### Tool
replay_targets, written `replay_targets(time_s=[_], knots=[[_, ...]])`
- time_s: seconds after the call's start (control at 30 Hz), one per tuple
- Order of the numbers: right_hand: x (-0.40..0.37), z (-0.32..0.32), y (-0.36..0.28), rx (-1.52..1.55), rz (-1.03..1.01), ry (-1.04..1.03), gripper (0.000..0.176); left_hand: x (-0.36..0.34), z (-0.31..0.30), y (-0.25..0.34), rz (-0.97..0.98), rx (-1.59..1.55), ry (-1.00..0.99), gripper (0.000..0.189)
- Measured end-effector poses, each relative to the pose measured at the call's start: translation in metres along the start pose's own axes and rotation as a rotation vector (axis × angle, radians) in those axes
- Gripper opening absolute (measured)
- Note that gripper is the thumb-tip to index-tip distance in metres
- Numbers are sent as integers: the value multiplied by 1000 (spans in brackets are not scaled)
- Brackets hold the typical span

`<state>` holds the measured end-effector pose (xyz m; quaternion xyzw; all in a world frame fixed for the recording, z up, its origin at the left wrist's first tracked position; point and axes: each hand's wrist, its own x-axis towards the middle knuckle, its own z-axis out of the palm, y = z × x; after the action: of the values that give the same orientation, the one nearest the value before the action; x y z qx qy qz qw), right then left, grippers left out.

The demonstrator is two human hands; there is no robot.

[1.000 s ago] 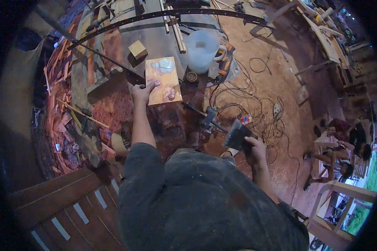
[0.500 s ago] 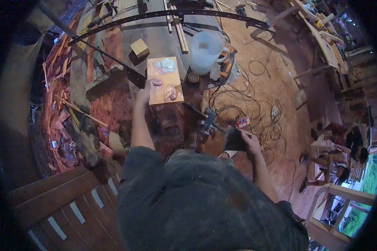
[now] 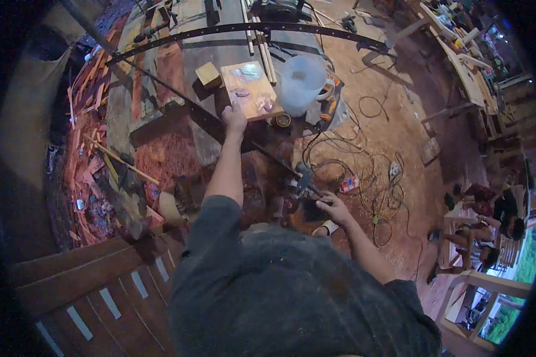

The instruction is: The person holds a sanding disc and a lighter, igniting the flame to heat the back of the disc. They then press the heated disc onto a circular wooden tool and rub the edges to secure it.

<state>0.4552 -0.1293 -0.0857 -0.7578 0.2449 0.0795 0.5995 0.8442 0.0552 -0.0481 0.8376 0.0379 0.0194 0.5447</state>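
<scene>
My left hand [image 3: 234, 117] grips the lower left edge of a light wooden board [image 3: 257, 89]. Dabs of pale and brownish-pink paste lie on the board. My right hand [image 3: 335, 208] is closed on a dark flat piece [image 3: 311, 209], beside a clamp [image 3: 304, 180] on a long dark metal bar [image 3: 205, 122]. A translucent jug [image 3: 302, 83] stands right of the board, with a small round container [image 3: 283, 121] below it.
A wooden block [image 3: 208, 75] lies left of the board. An orange and black power tool [image 3: 332, 104] is beside the jug. Cables [image 3: 370, 160] coil on the dusty floor at right. People [image 3: 479, 235] sit at far right.
My left hand and the board have moved up and to the right, and the board is more tilted. My right hand has moved left with the dark piece, closer to the clamp.
</scene>
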Motion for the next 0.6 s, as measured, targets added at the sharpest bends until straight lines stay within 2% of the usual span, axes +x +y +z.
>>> replay_targets(time_s=[0.03, 0.07, 0.17, 0.2, 0.23, 0.27, 0.3, 0.33, 0.37, 0.43, 0.47, 0.53, 0.57, 0.6], knots=[[0, 3, -4, -48, 24, -43, 37, 4, 8, 8, -73, -108, -2, 42], [-6, 4, -7, 61, 137, -18, 39, 6, 14, 14, -164, -138, -28, 40], [-1, 1, 30, 11, 67, -25, 41, 49, 44, -43, -154, 15, -32, 41], [-5, -2, 25, 35, -4, -19, 42, 39, 35, -33, -33, 4, -131, 44], [-4, 2, 48, -39, 64, 60, 43, 94, 81, -125, -147, -332, -168, 48], [-12, 0, 27, 25, 102, 46, 43, 55, 39, -40, -253, -70, -165, 52], [-20, 0, 0, 89, 140, 26, 44, 75, 52, -68, -232, -93, -205, 55], [-17, 1, 5, 91, 127, 48, 44, 99, 66, -100, -213, -112, -244, 58], [-11, 1, 13, 25, 98, 45, 42, 99, 66, -80, -195, -124, -252, 58], [-4, -2, 12, -49, 73, 42, 41, 81, 38, -23, -90, 282, 16, 59], [-4, -1, -1, 11, 113, 21, 39, 68, 22, -5, -95, 276, 16, 59], [5, -3, -1, 70, 161, -13, 38, 45, -3, 11, 274, 317, 228, 54], [15, -2, 10, 96, 191, -50, 35, 31, -5, 6, 258, 331, 233, 54], [19, 1, 19, 117, 227, -100, 33, 11, -10, -3, 269, 408, 338, 54]])
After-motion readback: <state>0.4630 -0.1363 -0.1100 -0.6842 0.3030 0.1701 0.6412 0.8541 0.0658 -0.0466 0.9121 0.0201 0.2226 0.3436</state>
